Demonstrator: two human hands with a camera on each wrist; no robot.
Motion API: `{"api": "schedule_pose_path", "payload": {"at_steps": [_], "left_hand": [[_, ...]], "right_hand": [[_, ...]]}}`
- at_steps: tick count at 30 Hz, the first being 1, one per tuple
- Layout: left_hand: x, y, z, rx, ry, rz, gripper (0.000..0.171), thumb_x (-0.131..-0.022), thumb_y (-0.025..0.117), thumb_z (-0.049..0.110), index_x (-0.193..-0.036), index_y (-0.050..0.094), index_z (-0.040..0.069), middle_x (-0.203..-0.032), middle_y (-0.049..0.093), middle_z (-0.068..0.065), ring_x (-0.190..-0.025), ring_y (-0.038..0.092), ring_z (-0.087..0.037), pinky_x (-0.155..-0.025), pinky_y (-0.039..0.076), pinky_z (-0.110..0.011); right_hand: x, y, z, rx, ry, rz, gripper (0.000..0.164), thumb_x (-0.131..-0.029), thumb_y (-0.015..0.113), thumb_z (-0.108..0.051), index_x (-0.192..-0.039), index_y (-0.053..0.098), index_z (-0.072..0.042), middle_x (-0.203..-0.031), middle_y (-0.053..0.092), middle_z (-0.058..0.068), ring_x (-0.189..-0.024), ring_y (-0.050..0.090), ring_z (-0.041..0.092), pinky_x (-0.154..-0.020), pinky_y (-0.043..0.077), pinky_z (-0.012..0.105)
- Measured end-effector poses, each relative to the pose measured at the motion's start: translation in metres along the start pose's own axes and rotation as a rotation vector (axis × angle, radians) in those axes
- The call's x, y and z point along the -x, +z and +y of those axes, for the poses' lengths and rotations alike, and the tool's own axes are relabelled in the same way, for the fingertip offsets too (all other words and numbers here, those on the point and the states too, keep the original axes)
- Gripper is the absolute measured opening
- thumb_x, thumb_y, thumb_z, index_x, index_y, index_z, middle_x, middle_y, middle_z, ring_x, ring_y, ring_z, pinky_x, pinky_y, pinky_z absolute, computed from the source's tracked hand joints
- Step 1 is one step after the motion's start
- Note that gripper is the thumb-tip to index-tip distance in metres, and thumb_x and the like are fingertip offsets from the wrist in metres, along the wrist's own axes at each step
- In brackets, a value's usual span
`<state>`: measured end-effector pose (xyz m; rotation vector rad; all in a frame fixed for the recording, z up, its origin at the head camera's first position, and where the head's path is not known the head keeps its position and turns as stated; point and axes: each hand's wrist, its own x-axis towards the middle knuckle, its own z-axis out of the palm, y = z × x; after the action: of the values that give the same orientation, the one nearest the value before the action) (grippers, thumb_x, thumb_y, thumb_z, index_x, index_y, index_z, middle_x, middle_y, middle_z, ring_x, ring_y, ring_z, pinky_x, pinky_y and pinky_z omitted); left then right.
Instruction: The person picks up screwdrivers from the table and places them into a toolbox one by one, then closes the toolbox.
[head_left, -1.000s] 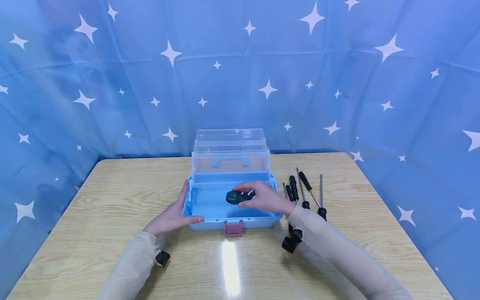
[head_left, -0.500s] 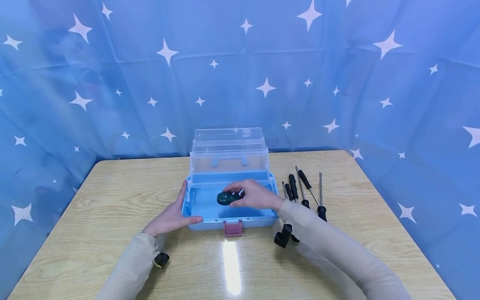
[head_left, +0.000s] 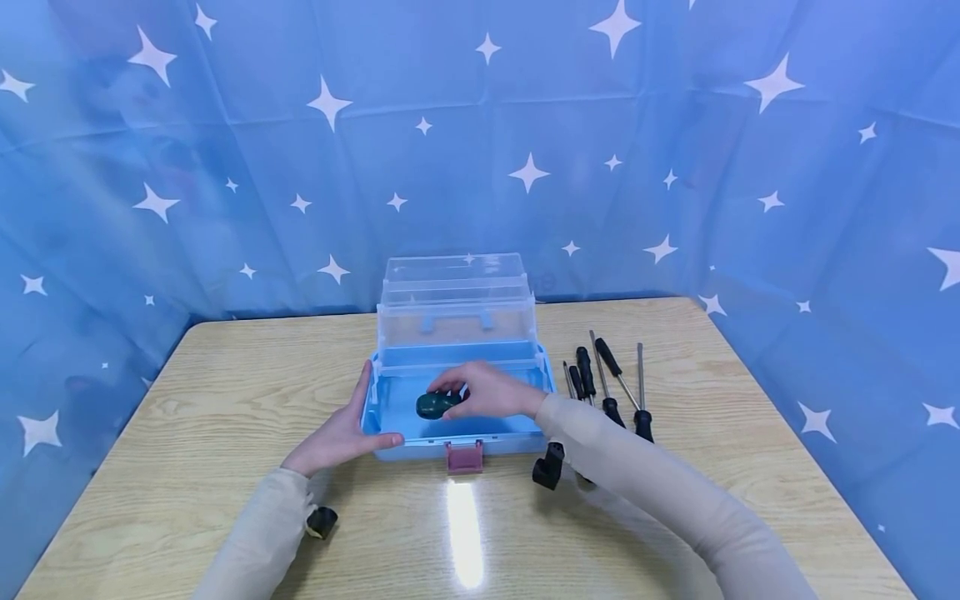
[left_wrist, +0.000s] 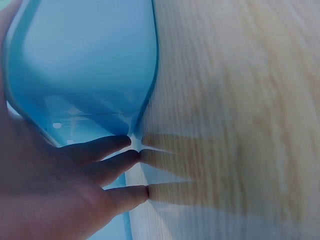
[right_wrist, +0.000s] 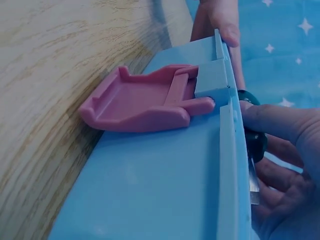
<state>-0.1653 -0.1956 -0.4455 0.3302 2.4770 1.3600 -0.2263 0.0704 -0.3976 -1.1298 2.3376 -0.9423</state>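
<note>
A light-blue toolbox (head_left: 420,452) with its clear lid (head_left: 456,325) raised stands on the table. My right hand (head_left: 487,392) is over its inside and pinches a screwdriver by its dark green, bulbous handle (head_left: 437,406). In the right wrist view a flat metal shank (right_wrist: 253,182) shows below the screwdriver's handle, partly hidden by the box wall. My left hand (head_left: 341,433) rests against the toolbox's left front corner, thumb along the front rim. In the left wrist view the fingers (left_wrist: 117,167) are straight, beside the blue side wall.
Several black-handled screwdrivers (head_left: 585,371) lie on the wooden table (head_left: 247,392) right of the toolbox, partly behind the right sleeve. A pink latch (head_left: 465,457) hangs from the box front. Behind the table is a blue curtain (head_left: 450,167) with white stars.
My right hand has moved left and slightly down over the toolbox with the green-handled screwdriver. The left hand has stayed at the box corner.
</note>
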Motion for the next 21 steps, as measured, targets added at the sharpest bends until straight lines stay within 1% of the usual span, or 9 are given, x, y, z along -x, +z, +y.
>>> {"api": "schedule_pose_path", "payload": {"at_steps": [8,14,18,21], "left_hand": [[0.0,0.0,0.0,-0.013,0.003,0.003,0.119,-0.081,0.076,0.042,-0.153,-0.017,0.021,-0.157,0.014,-0.024,-0.136,0.027,-0.048,-0.101,0.032,-0.064],[0.001,0.0,0.0,-0.026,-0.002,0.003,0.118,-0.082,0.075,0.042,-0.153,-0.017,0.021,-0.157,0.013,-0.025,-0.136,0.026,-0.049,-0.102,0.03,-0.064],[0.001,-0.001,0.0,-0.026,-0.003,-0.001,0.119,-0.081,0.075,0.044,-0.153,-0.017,0.022,-0.157,0.011,-0.024,-0.137,0.024,-0.049,-0.102,0.029,-0.065],[0.001,-0.001,0.0,-0.022,0.006,-0.001,0.118,-0.082,0.075,0.042,-0.153,-0.017,0.021,-0.157,0.011,-0.024,-0.137,0.024,-0.049,-0.102,0.029,-0.065]], "right_hand": [[-0.013,0.004,-0.008,0.11,-0.011,-0.054,0.038,-0.085,0.075,-0.01,-0.122,0.066,-0.007,-0.115,0.066,0.004,-0.099,0.061,0.014,-0.086,0.049,0.028],[-0.021,0.01,-0.012,0.14,0.004,-0.098,0.036,-0.085,0.075,-0.009,-0.12,0.067,-0.006,-0.114,0.067,0.004,-0.102,0.061,0.013,-0.091,0.047,0.028],[-0.025,0.015,-0.013,0.16,0.007,-0.112,0.035,-0.085,0.075,-0.009,-0.119,0.067,-0.005,-0.113,0.068,0.005,-0.102,0.062,0.014,-0.091,0.047,0.027],[-0.029,0.019,-0.013,0.178,0.02,-0.118,0.035,-0.085,0.075,-0.009,-0.118,0.067,-0.004,-0.112,0.068,0.005,-0.102,0.062,0.015,-0.09,0.047,0.027]]}}
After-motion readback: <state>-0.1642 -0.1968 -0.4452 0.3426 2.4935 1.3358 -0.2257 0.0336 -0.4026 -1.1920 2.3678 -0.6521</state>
